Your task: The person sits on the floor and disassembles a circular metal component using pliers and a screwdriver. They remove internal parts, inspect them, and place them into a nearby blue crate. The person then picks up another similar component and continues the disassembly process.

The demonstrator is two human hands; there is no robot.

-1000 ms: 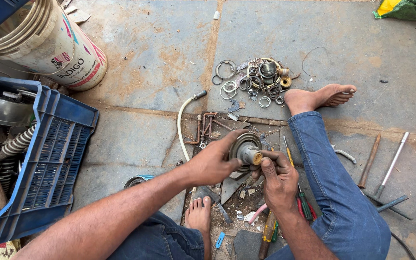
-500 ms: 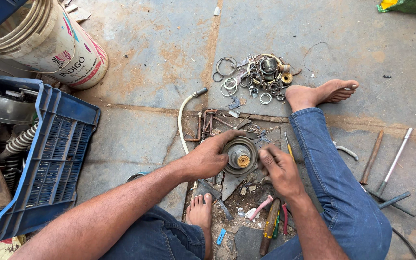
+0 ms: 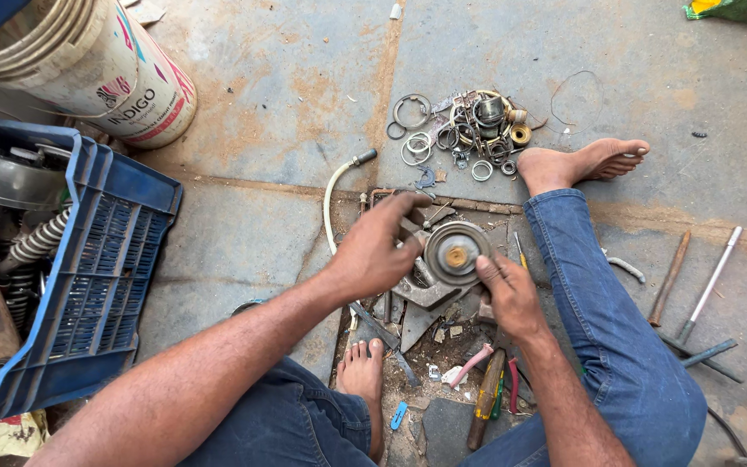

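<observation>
The disc (image 3: 455,253) is lying on the floor between both hands, the left hand (image 3: 379,251) gripping its bracket (image 3: 421,292) to steady it while the right hand (image 3: 508,292), fingers loose, is pressing its rim.

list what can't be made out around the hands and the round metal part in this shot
- Head view: left side of the round grey metal part with brass centre is covered by the left hand.
- Right hand hides its fingertips' contact underneath.
- Pile of small metal rings: too small to identify.
- Blue plastic crate: cut off at the left edge.
</observation>
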